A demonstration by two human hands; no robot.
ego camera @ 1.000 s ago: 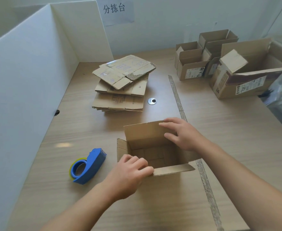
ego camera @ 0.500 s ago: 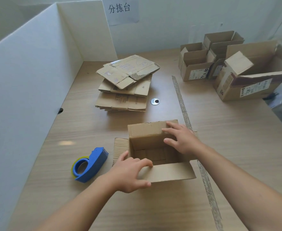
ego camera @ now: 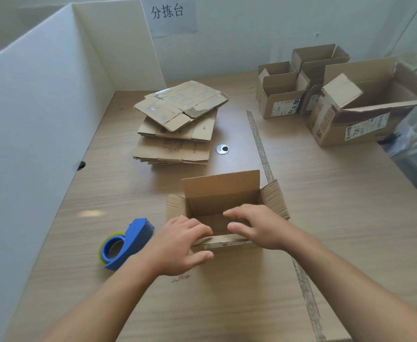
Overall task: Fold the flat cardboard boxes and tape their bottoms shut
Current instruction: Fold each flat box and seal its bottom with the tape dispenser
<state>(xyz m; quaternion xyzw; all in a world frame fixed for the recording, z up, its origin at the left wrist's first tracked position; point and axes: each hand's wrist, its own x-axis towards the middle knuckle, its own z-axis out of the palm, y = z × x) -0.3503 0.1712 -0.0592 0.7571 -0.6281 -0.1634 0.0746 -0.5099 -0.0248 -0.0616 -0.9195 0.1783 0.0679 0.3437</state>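
Note:
An open brown cardboard box [ego camera: 221,191] stands upright on the wooden table [ego camera: 338,218] in front of me, its far flap raised and its side flaps spread outward. My left hand [ego camera: 182,245] pinches the near flap at its left end, fingers over the edge and thumb on the outside. My right hand [ego camera: 256,225] lies over the right part of that same flap, fingers loosely extended toward the left. A blue tape dispenser [ego camera: 128,243] with yellowish tape lies on the table just left of my left hand. A stack of flat cardboard boxes [ego camera: 177,124] sits further back.
A white partition [ego camera: 42,119] walls off the left side. Several folded open boxes [ego camera: 279,95] and a larger box [ego camera: 355,119] stand at the back right. A metal grommet [ego camera: 222,149] and a worn tape strip [ego camera: 260,141] mark the tabletop.
My right hand left the box's far right side and came onto the near flap. The near flap, which lay outward, is now lifted up under both hands.

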